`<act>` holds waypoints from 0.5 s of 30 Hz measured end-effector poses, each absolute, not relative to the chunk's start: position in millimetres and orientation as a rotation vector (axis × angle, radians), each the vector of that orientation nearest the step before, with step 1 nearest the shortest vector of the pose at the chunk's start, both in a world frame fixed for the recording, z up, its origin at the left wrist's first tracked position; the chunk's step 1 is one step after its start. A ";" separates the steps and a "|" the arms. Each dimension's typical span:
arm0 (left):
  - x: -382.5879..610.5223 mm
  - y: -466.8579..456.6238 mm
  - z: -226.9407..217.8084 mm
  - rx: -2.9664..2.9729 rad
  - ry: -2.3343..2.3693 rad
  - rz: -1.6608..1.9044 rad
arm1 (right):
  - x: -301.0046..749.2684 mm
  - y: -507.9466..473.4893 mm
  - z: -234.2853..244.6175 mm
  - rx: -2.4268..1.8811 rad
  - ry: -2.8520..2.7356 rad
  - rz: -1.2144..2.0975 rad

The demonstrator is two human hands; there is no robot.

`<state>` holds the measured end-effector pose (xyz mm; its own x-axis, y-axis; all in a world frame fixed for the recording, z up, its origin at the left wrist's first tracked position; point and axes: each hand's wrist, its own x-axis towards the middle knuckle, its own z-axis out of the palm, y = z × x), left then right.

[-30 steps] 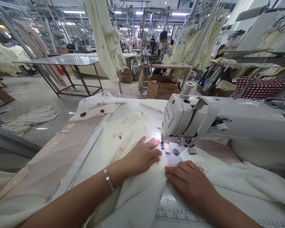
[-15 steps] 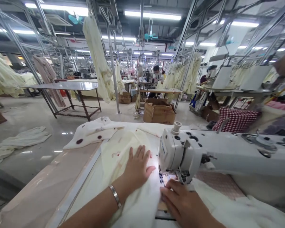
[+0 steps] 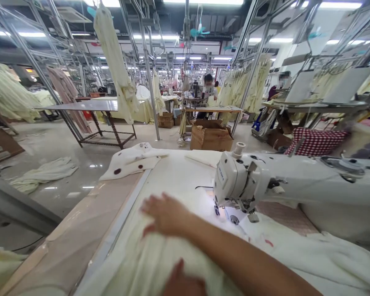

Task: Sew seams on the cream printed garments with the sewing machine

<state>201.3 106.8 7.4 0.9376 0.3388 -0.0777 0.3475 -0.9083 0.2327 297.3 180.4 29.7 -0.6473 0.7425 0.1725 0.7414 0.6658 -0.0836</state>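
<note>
Pale cream fabric [image 3: 154,257] lies bunched on the sewing table in front of me. Stretched across it to the left is my right hand [image 3: 168,216], smeared by motion, its fingers apart and its thumb low over the cloth. At the bottom edge, my left hand [image 3: 186,283] is blurred and mostly cut off; one digit points up against the fabric, and the other fingers are hidden. The white sewing machine [image 3: 234,181] stands right of my hands, its lamp lit at the needle. By its foot sits a small dark round metal part [image 3: 234,220].
A white piece with dark spots [image 3: 132,162] lies at the table's far left corner. More white cloth [image 3: 327,255] spreads at the right. Beyond are a cardboard box [image 3: 211,137], a metal table [image 3: 89,106], hanging garments [image 3: 114,61] and a seated person [image 3: 208,90].
My right hand has left the needle area and crossed leftward over the fabric. My left hand has dropped back to the bottom edge. The cream fabric has been drawn toward me, and the view has shifted.
</note>
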 end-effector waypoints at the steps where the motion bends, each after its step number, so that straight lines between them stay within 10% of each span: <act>1: 188.5 110.6 11.3 2.848 0.605 0.036 | 305.0 187.8 29.8 -1.370 -2.588 -0.010; 15: 186.5 133.2 77.3 2.867 0.719 0.020 | 443.4 19.9 36.4 -1.309 -2.319 -0.233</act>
<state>186.5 133.2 77.3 0.8825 0.4693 -0.0316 0.4668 -0.8655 0.1819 443.4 19.9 36.4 -0.4387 0.7643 0.4726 0.8432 0.5320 -0.0777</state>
